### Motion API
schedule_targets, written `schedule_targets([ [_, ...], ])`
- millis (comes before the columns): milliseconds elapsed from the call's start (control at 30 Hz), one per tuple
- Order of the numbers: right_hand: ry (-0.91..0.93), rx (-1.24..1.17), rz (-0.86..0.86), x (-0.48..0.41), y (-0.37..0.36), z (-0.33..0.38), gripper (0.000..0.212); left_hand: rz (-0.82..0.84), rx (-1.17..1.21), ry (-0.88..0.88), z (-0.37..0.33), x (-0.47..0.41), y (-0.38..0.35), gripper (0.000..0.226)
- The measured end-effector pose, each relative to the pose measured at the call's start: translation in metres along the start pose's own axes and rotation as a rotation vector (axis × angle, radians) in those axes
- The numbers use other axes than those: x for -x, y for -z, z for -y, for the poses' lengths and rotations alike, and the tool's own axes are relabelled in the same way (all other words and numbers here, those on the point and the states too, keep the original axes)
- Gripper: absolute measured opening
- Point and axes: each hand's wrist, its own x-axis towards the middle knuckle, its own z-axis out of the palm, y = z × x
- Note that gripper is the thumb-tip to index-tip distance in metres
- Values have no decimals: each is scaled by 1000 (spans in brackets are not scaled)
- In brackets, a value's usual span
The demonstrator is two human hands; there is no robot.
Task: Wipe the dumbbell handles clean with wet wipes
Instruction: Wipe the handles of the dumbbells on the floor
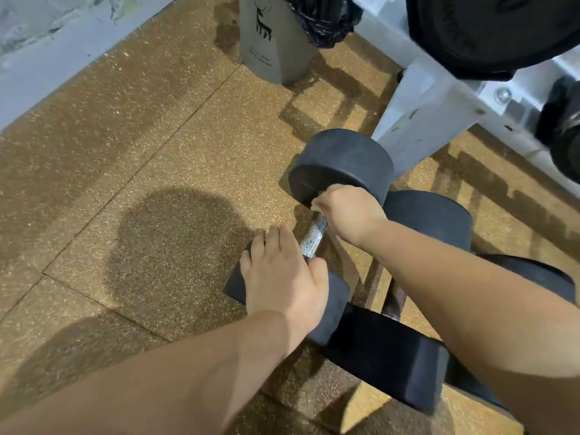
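White wet wipe (316,205) shows at the fingertips of the right hand (348,215), which curls tight around the far end of the dumbbell's handle (314,238), just beside the far head (342,161). The left hand (282,277) lies flat, fingers straight and slightly spread, pressing on the near head (336,304). The handle is speckled, shiny metal; both heads are matte black rubber cylinders. The dumbbell lies on a tan, flecked rubber tile floor (141,152), with a second black dumbbell (392,362) touching it on the right. Beyond stand a white metal rack frame (420,114) carrying a black weight plate (502,26), a grey bin (273,39) printed with a deer, and a pale wall (47,42).
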Motion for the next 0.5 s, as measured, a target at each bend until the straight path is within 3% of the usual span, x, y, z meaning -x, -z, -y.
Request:
schedule_targets([
  [67, -26, -76, -16, 3, -3, 7, 32, 11, 21, -5, 3, -1, 1, 84],
  [233, 278, -256, 183, 26, 6, 25, 16, -1, 50, -3, 8, -3, 4, 82],
  [433, -62, -23, -50, 2, -8, 7, 34, -5, 63, 11, 6, -3, 5, 84],
  [500, 19, -123, -65, 16, -11, 23, 23, -8, 61, 6, 6, -3, 4, 84],
])
